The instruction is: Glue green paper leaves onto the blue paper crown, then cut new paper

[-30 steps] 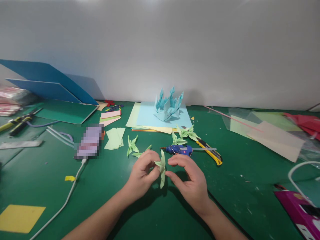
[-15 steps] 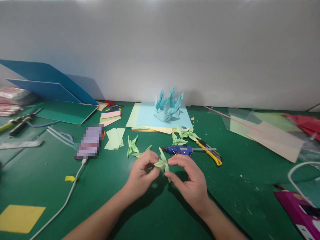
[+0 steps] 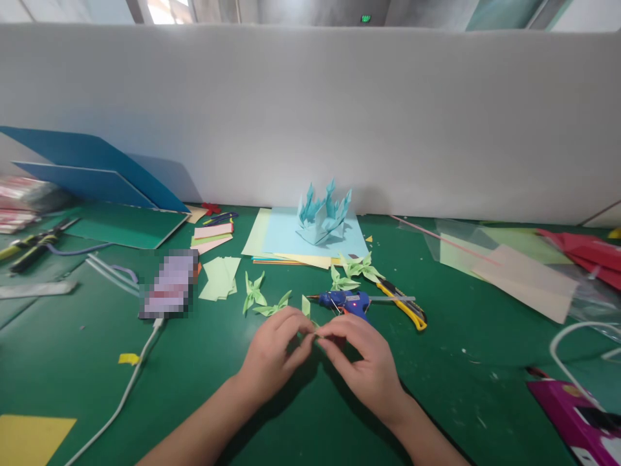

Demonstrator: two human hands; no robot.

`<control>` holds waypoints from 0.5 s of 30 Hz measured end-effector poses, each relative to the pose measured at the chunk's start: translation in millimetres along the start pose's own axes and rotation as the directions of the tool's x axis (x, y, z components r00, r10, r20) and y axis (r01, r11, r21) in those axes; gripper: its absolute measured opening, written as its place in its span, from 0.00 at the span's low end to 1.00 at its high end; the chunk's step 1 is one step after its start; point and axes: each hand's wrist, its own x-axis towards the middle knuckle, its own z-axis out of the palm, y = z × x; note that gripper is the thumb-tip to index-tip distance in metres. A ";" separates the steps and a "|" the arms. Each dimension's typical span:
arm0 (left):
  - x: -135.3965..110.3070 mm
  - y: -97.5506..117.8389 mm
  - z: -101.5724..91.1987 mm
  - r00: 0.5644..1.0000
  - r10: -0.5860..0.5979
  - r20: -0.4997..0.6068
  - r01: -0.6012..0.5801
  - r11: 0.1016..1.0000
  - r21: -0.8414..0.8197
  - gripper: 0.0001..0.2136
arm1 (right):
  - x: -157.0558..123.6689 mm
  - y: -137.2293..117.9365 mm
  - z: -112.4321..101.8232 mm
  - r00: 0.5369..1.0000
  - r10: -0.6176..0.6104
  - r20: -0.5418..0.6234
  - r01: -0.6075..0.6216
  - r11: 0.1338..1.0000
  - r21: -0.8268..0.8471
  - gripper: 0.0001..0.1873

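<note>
white partition [image 3: 233,116] behind green tabletop [image 3: 466,382] | small green sign [image 3: 365,19] above | bright patch [image 3: 169,11] upper left

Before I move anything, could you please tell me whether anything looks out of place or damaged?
Nothing looks plainly spilled or damaged. Slightly odd: pale flecks speckle the green table right of the right hand, and the unheld glue gun shows a lit red light.

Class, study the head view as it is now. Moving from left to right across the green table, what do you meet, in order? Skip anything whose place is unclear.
Pliers, phone, pale green paper slips, left hand, right hand, beige sheet.
</note>
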 end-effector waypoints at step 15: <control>-4.0 -35.3 -8.1 0.980 -0.179 -0.086 0.199 0.883 0.425 0.16 | 1.0 22.0 -13.5 0.816 0.456 -0.356 -0.372 0.885 0.281 0.21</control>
